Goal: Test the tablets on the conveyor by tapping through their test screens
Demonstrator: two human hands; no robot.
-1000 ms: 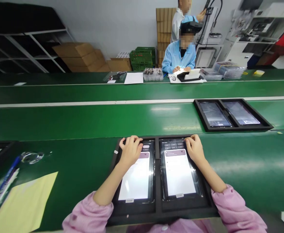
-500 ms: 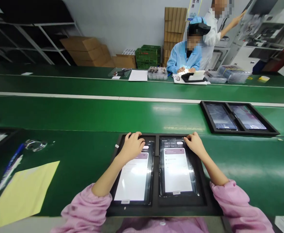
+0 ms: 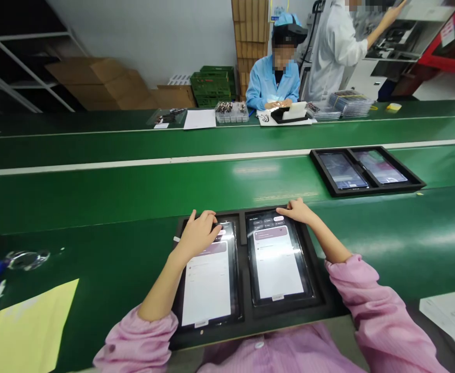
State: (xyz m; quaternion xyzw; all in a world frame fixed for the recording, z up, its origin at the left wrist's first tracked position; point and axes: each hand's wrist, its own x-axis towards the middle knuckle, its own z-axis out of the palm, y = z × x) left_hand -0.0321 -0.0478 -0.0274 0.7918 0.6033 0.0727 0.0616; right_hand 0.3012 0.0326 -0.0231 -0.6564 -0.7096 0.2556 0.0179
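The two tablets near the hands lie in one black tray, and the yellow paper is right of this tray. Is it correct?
No, the yellow paper lies left of the black tray (head view). The left tablet and right tablet do lie in it.

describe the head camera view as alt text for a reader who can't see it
A person's left hand and right hand are at the outer top corners of two lit tablets side by side in a black tray on a green work surface. Beyond are another tray and a seated co-worker in blue.
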